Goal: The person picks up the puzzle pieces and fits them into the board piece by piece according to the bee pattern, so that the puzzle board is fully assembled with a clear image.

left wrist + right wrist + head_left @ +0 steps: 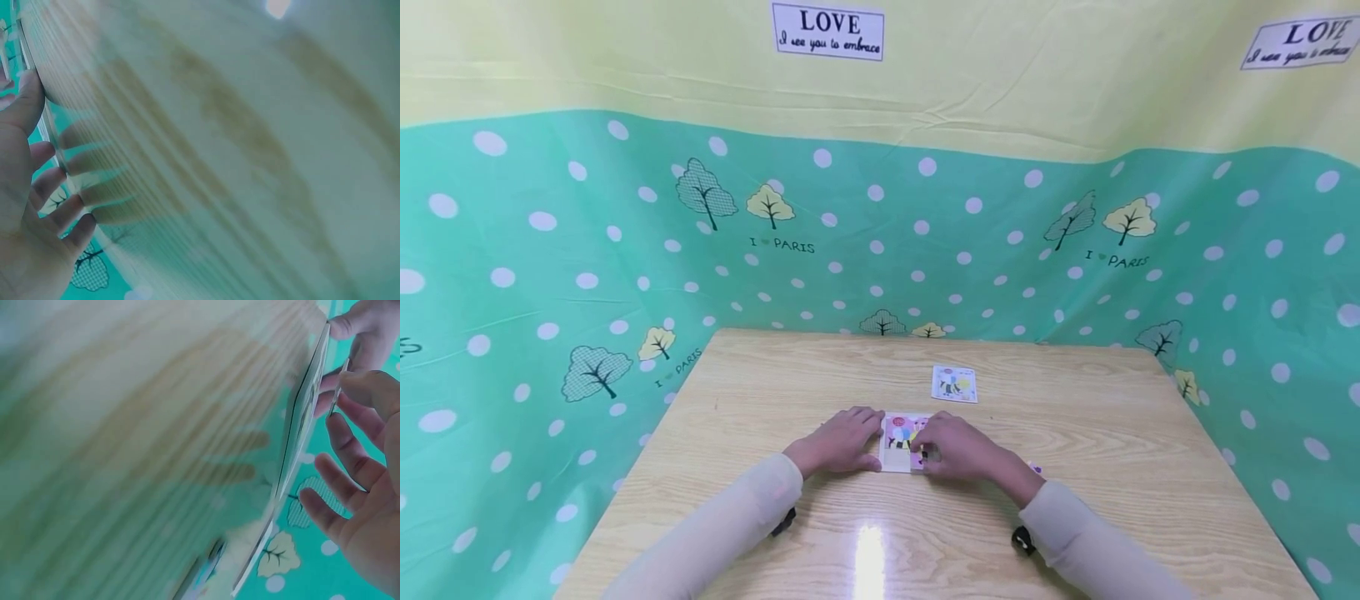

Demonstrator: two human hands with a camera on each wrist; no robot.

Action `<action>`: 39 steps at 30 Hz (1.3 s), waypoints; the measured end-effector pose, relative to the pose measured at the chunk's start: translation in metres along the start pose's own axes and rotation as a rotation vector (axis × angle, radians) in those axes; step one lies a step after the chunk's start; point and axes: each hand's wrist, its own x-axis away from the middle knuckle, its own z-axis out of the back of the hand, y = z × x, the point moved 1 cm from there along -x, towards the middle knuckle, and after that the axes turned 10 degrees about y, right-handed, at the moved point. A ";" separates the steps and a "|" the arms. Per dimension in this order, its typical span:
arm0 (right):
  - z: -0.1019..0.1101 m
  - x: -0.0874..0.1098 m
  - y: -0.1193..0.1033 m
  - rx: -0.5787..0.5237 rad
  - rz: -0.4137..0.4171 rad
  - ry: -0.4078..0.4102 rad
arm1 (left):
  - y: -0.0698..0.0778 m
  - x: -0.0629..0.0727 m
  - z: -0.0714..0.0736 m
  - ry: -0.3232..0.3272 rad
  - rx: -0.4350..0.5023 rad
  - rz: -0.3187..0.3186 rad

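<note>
A flat square picture puzzle with a bee design on pink lies on the table, its near left part bare and pale. At its left edge is my left hand, with thumb and fingers spread and touching its side. In the left wrist view, the fingers of that left hand look fairly straight. Over the puzzle's right side, my right hand pinches a thin flat puzzle piece between thumb and fingers, tilted above the board. The picture on that piece is mostly hidden.
Behind the puzzle lies a square card with a similar bee picture. A small purple item sits right of my right wrist, partly hidden. The wooden table is bordered by a green dotted curtain.
</note>
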 end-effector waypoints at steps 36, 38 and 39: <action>-0.020 -0.037 -0.025 0.134 0.059 -0.046 | 0.001 0.001 0.001 0.012 -0.015 -0.004; -0.020 -0.037 -0.025 0.147 0.068 -0.040 | 0.001 0.001 0.001 0.015 -0.017 -0.007; -0.020 -0.037 -0.025 0.152 0.070 -0.038 | 0.002 0.001 0.001 0.016 -0.017 -0.008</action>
